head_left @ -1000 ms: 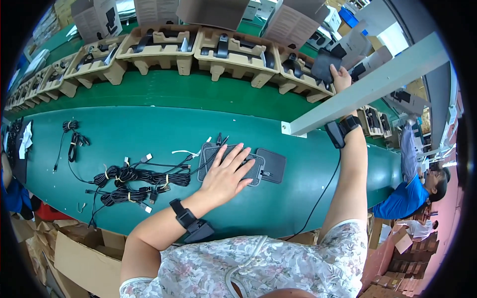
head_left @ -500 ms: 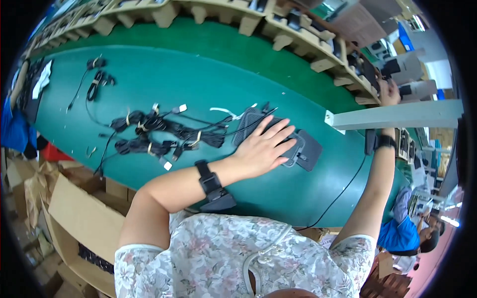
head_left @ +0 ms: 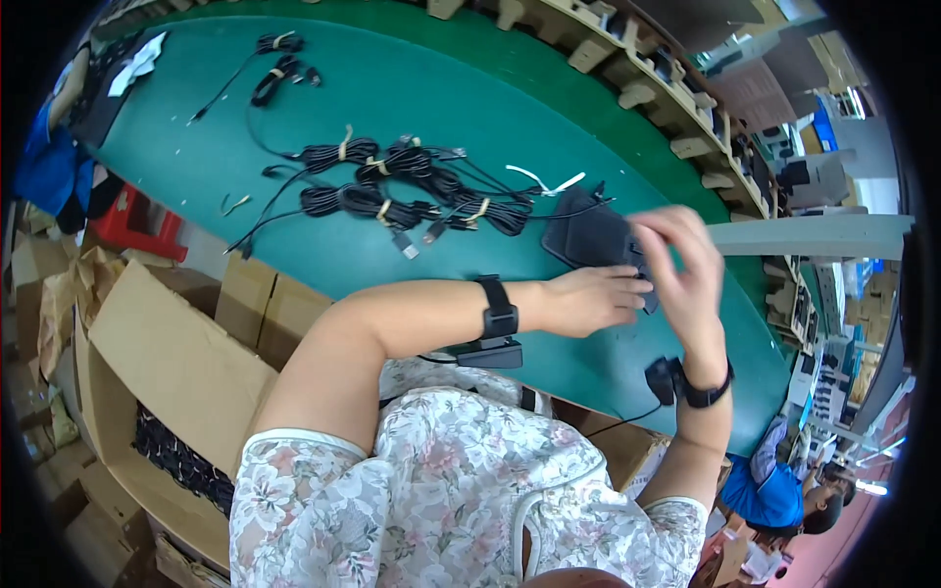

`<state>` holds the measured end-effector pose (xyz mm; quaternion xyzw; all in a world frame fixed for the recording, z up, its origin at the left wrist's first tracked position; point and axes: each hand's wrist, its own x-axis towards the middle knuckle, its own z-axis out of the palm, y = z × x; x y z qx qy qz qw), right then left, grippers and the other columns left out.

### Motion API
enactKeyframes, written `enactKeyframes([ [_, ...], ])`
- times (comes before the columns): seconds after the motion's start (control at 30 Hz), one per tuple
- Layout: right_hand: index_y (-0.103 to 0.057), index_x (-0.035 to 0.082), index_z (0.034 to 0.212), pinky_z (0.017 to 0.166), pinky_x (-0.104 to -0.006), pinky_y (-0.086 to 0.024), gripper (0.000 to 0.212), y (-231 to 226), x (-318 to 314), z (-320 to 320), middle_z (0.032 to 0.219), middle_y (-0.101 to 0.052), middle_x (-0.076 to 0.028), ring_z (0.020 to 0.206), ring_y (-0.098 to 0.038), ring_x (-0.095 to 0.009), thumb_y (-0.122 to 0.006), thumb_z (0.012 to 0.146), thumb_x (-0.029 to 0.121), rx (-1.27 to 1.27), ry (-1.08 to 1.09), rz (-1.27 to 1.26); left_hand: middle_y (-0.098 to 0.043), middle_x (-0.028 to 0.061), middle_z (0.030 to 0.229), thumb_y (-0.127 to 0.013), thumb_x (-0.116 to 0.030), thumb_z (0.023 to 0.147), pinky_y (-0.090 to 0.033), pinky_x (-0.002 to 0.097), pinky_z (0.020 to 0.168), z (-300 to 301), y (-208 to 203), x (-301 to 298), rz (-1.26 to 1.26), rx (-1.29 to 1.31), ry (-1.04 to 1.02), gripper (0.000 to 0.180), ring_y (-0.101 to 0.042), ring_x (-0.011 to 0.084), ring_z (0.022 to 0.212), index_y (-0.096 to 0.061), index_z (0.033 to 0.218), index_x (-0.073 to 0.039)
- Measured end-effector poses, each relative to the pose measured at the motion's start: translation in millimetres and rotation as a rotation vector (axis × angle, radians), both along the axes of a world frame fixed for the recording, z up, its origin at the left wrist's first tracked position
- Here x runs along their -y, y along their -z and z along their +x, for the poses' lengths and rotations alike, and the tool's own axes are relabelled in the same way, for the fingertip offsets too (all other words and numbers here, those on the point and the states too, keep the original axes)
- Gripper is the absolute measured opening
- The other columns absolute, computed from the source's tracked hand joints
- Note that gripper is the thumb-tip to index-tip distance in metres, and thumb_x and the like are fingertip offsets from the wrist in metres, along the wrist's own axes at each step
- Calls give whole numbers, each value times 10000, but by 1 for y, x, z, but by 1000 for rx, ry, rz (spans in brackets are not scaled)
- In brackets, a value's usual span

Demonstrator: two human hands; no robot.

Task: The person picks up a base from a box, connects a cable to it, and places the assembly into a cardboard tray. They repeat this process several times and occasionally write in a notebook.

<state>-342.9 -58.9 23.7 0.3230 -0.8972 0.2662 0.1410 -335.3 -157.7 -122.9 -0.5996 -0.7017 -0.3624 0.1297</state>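
Several black flat pads with rounded corners (head_left: pixel 580 233) lie overlapping on the green table, with short dark cable ends at their far edge. My left hand (head_left: pixel 593 299) is at the near right side of the pads, its fingers stretched across a dark edge there; the contact is partly covered. Close by on the right, my right hand (head_left: pixel 681 269) is raised with bent fingers, smeared by motion. Whether it holds anything does not show. Bundles of black cable (head_left: pixel 407 186), tied with tan bands, lie left of the pads, some with light-coloured plugs.
A white strip (head_left: pixel 546 181) lies beyond the pads. Cardboard trays of dark parts (head_left: pixel 676 83) line the far side, and a grey metal bar (head_left: pixel 814 235) juts in from the right. At lower left stands an open carton (head_left: pixel 176 363). People in blue sit at both sides.
My right hand has come back from the trays to the pads. My left hand has slid off the pads' top to their near right edge. The whole view has shifted.
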Motion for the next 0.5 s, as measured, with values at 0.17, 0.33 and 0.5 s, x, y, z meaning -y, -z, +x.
enactKeyframes([
  [0.17, -600, -11, 877, 686, -334, -462, 193, 60, 65, -46, 841, -606, -116, 767, -575, -276, -660, 759, 131, 200, -404, 205, -561, 103, 1148, -530, -62, 727, -353, 361, 1006, 25, 16, -1, 87, 106, -59, 290, -460, 280, 1158, -617, 1003, -64],
  [0.33, -554, 3, 980, 740, -340, -457, 317, 75, 89, -56, 814, -574, -131, 793, -563, -288, -674, 749, 185, 68, -354, 494, -587, 112, 1068, -575, -87, 713, -448, 389, 844, 28, 9, 20, -217, 249, 95, 359, -555, 302, 988, -587, 1070, -52],
  [0.5, -539, 25, 1021, 699, -314, -451, 254, 32, 56, -48, 730, -514, -80, 731, -541, -186, -612, 835, 183, 468, -151, 179, -596, 96, 972, -582, -113, 793, -485, 362, 697, 24, 11, 13, 175, 755, 168, 412, -600, 234, 861, -500, 1193, -62],
])
